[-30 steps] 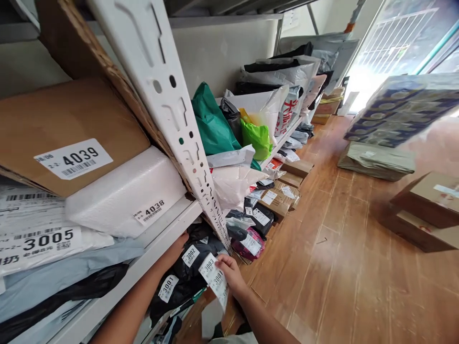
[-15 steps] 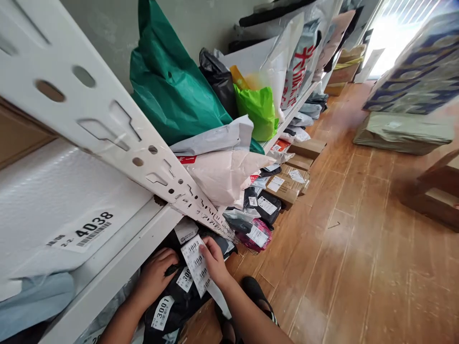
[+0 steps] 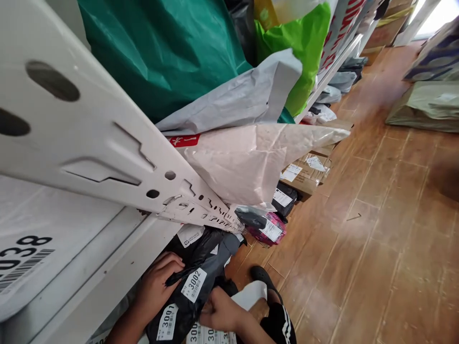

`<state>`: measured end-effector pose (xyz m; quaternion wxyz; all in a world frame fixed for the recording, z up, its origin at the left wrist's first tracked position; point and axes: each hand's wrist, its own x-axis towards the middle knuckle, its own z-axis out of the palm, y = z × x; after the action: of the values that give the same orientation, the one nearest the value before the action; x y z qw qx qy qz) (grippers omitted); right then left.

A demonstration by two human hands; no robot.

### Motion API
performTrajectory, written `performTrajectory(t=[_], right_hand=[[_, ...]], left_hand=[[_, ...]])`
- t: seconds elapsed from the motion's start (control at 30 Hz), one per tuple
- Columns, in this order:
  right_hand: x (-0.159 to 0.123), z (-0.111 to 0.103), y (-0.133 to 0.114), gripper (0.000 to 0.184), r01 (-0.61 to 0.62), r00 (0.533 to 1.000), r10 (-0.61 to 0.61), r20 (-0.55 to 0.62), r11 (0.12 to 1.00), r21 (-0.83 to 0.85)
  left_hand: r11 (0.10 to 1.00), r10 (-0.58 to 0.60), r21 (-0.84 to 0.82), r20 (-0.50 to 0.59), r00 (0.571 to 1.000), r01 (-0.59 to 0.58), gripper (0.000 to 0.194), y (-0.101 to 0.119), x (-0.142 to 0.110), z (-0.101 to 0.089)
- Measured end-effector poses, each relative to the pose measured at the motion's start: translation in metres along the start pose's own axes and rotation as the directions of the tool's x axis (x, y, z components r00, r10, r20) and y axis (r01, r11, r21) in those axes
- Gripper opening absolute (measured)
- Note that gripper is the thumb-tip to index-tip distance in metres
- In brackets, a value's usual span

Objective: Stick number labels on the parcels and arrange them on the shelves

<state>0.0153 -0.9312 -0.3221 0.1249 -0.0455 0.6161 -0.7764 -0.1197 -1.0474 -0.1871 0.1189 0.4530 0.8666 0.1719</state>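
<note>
My left hand [image 3: 158,284] lies under the white shelf edge [image 3: 107,282], fingers curled on a black plastic parcel [image 3: 201,248] that bears a white label "3002" [image 3: 194,284]. A second label, "3001" [image 3: 167,322], sits lower on the black parcels. My right hand [image 3: 220,313] is closed in a pinch on a strip of white number labels [image 3: 208,335] at the bottom edge, just beside the black parcel. A black shoe with white stripes [image 3: 274,310] shows right of that hand.
A slanted white perforated shelf post [image 3: 107,143] crosses the view. Green [image 3: 172,52], grey and pinkish mailer bags [image 3: 244,162] fill the shelf above. Cardboard boxes [image 3: 304,174] and a pink parcel [image 3: 268,229] lie on the wooden floor [image 3: 376,239]; wrapped bundles [image 3: 423,102] stand at right.
The view has dropped lower and closer to the shelf. My right hand has moved down with the label strip, away from the black parcel; the "3002" label now shows on it. My left hand stays there.
</note>
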Motion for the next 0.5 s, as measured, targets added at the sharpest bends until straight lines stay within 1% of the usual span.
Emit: performTrajectory(t=[0.1,0.2,0.27,0.33,0.43,0.5], right_hand=[[0.007,-0.017,-0.009,0.034,0.062,0.998,-0.063,0.014,0.997,0.045],[0.01,-0.023,-0.013,0.049,0.108,0.994,-0.108,-0.017,0.993,0.056],[0.013,-0.02,-0.014,0.057,0.165,0.984,-0.161,-0.078,0.985,0.054],[0.018,-0.013,-0.014,0.061,0.205,0.968,-0.2,-0.153,0.979,0.02],[0.027,-0.003,-0.013,0.066,0.176,0.954,-0.188,-0.234,0.982,-0.071],[0.034,-0.006,-0.012,0.061,0.147,0.946,-0.155,-0.285,0.988,-0.051]], left_hand=[[1.0,-0.006,-0.006,-0.008,1.0,0.006,0.019,-0.001,-0.001,0.001],[1.0,-0.017,-0.007,-0.01,1.0,0.017,0.016,-0.002,-0.001,0.002],[1.0,-0.017,-0.012,-0.012,1.0,0.017,0.015,-0.001,0.001,0.002],[1.0,-0.015,-0.027,-0.016,1.0,0.015,0.013,0.0,0.001,0.001],[0.995,-0.016,-0.094,-0.032,0.999,0.013,0.01,-0.001,-0.002,-0.004],[0.993,-0.018,-0.114,-0.077,0.997,0.01,0.008,-0.004,-0.003,-0.009]])
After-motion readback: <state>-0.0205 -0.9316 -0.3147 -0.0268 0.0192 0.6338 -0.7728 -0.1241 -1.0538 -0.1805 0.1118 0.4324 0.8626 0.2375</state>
